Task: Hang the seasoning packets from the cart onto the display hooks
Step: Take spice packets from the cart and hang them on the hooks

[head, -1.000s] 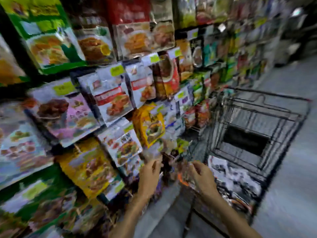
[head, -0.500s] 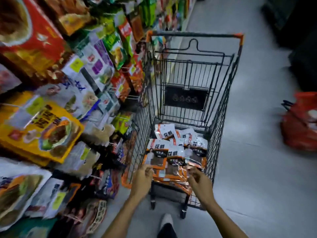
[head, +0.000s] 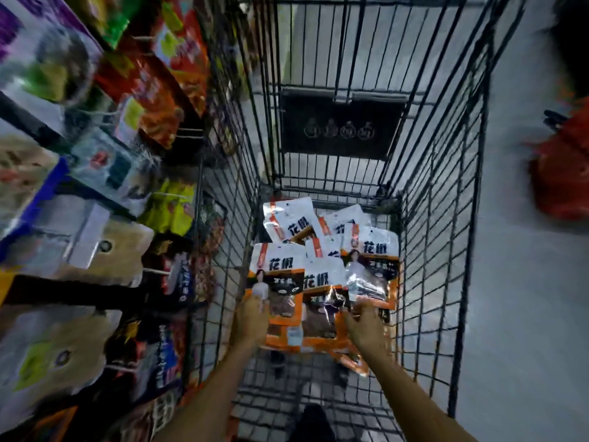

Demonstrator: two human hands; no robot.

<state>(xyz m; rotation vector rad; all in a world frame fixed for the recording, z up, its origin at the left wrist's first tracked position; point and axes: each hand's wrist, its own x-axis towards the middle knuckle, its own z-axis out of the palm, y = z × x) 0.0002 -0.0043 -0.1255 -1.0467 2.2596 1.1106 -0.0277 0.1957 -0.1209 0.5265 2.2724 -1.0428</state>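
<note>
Grey, smooth shop floor (head: 526,298) runs down the aisle at 3 o'clock, dim under poor light. A black wire cart (head: 446,218) fills the middle of the view, seen from above. The seasoning packets (head: 322,275) lie in a loose, overlapping heap on its mesh bottom. They are white at the top with black characters, orange-edged, with a clear window lower down.

Both bare arms reach in over the cart's near end. The left hand (head: 251,320), at 7 o'clock of the heap, has its fingers curled over the lower corner of the nearest packet. It looks to be gripping it, though blur softens the fingertips. The right hand (head: 366,327), at 5 o'clock of the heap, pinches the crinkled lower edge of another packet.

Hard against the cart's left wall, from 8 to 11 o'clock, hanging bags (head: 159,103) in red, green, yellow and purple crowd together. White display hooks (head: 156,272) poke out between them, and the cart's wires cross in front of the nearest ones. Most of that side is smeared by motion and no label can be read.

A black placard (head: 341,129) hangs on the cart's far wall at 12 o'clock, its marks too small to make out. A red bag (head: 564,173) lies on the floor at 3 o'clock, cut off by the frame edge. Both forearms are cut off at 6 o'clock.
</note>
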